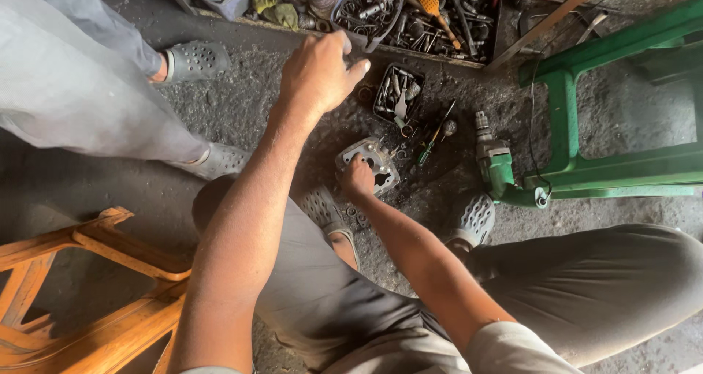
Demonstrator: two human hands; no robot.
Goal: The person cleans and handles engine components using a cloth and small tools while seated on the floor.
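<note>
While right hand point(357, 178) grips metal cover point(370, 163), screwdriver point(433, 137), green drill point(496, 165) beside, parts tray point(399, 92) beyond

Right hand point(357, 178) covers part of the metal plate point(368, 162); its grip perhaps loose.

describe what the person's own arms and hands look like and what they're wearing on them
Both arms are bare from the upper arm down, with no gloves, watch or rings visible. The left hand and right hand are bare too. A short light grey sleeve covers the right shoulder; a light edge at the left shoulder suggests the same.
</note>
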